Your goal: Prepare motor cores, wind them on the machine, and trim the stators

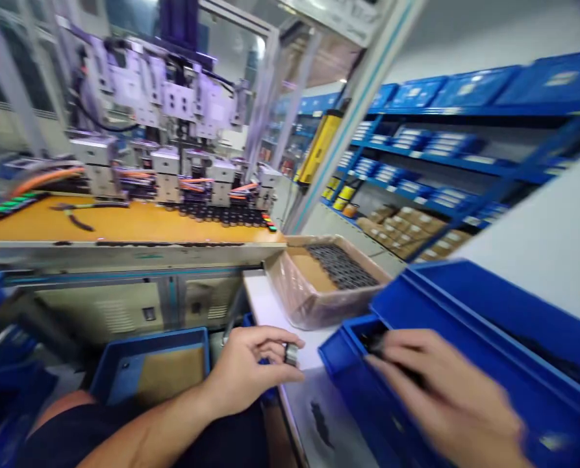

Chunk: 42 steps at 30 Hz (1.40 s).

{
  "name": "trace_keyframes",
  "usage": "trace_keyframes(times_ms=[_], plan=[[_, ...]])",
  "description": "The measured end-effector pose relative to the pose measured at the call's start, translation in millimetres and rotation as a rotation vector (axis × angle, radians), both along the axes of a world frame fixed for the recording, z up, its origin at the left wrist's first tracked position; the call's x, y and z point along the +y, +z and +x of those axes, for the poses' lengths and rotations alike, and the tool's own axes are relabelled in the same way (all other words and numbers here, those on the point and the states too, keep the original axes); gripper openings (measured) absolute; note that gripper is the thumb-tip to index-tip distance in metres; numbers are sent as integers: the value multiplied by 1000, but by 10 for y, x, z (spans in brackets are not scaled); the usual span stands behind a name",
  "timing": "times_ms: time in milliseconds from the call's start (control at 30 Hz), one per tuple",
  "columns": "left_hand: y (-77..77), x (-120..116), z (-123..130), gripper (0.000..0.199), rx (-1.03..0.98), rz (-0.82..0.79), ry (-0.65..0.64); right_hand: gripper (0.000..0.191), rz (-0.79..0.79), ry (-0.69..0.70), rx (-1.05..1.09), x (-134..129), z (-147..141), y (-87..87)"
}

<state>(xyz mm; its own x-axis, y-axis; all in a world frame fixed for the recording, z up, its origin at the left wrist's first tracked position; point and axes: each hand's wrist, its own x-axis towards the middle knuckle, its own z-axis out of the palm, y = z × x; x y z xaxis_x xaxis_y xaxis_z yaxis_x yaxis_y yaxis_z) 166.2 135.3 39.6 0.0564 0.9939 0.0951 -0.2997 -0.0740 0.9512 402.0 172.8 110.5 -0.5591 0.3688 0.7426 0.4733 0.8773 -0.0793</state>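
The left hand (251,370) pinches one small metal ring (291,353) just left of the blue bin (416,312), where the blurred right hand (436,383) reaches in, grip unclear.

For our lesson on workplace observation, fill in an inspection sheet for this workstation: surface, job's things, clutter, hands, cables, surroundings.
Surface: white bench; orange machine table behind.
Job's things: small metal ring; blue bin; lined carton of dark parts.
Clutter: pliers on the orange table.
Hands: left hand pinches the ring; right hand, blurred, reaches into the blue bin.
Cables: orange cables by the machine.
Surroundings: blue shelving with boxes.
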Motion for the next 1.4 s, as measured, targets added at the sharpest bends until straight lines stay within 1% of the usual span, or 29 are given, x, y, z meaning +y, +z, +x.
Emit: trace_keyframes(times_ms=[67,133,200,267,367,467,567,633,733,867,1067,1167,1267,1333,1400], plan=[[-13,-3,50,37,24,13,-25,9,-84,69,-12,-95,-64,-179],[-35,-29,105,36,45,22,-48,6,-147,155,27,-153,-180,-345],[-56,-47,164,35,51,29,-68,6,-137,185,56,-182,-264,-452],[-68,-43,225,35,41,36,-83,11,-96,194,62,-184,-279,-503],[-67,-12,299,35,42,69,-80,13,-77,209,68,-158,-214,-528],[-50,11,321,33,73,134,-51,7,-123,194,84,-134,-135,-537],[-35,8,299,34,105,186,-21,16,-162,164,50,-124,-94,-545],[-32,-4,285,36,122,196,-10,17,-150,171,26,-120,-88,-553],[-37,-25,285,38,89,175,-35,16,-104,179,41,-114,-99,-560],[-48,-34,299,37,5,107,-93,15,-77,150,46,-112,-120,-545],[-58,-28,282,36,11,24,-125,15,-18,181,7,-118,-125,-538],[-79,-51,340,35,-66,-3,-117,17,17,188,-12,-107,-119,-558],[-106,-80,440,32,-184,-17,-91,22,104,190,-24,-95,-113,-571],[-108,-82,469,34,-197,19,-74,24,125,205,-19,-101,-111,-568],[-82,-63,438,40,-70,141,-36,24,80,212,8,-123,-112,-555]])
